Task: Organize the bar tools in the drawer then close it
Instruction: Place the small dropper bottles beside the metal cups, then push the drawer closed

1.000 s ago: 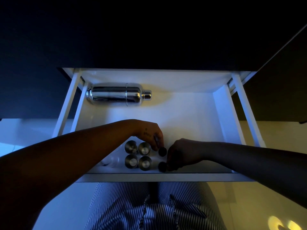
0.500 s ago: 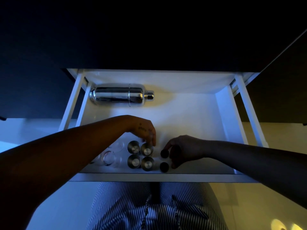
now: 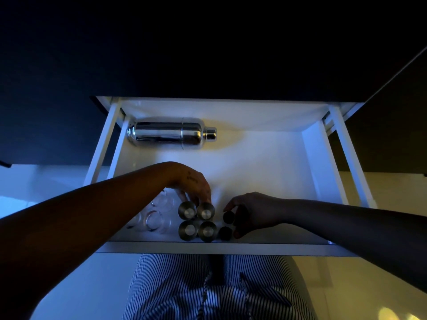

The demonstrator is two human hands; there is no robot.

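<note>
Lying on its side along the back left of the open white drawer (image 3: 321,162), a chrome cocktail shaker (image 3: 171,133) points its cap to the right. Near the front wall, four steel jiggers (image 3: 196,221) stand in a tight square, with clear glasses (image 3: 154,219) to their left and two small black caps (image 3: 227,225) to their right. The left hand (image 3: 194,185) pinches the rear right jigger's rim. The right hand (image 3: 251,212) curls around the two black caps, fingertips touching them.

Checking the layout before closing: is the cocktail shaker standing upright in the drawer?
No, the cocktail shaker lies on its side along the drawer's back-left corner.
</note>
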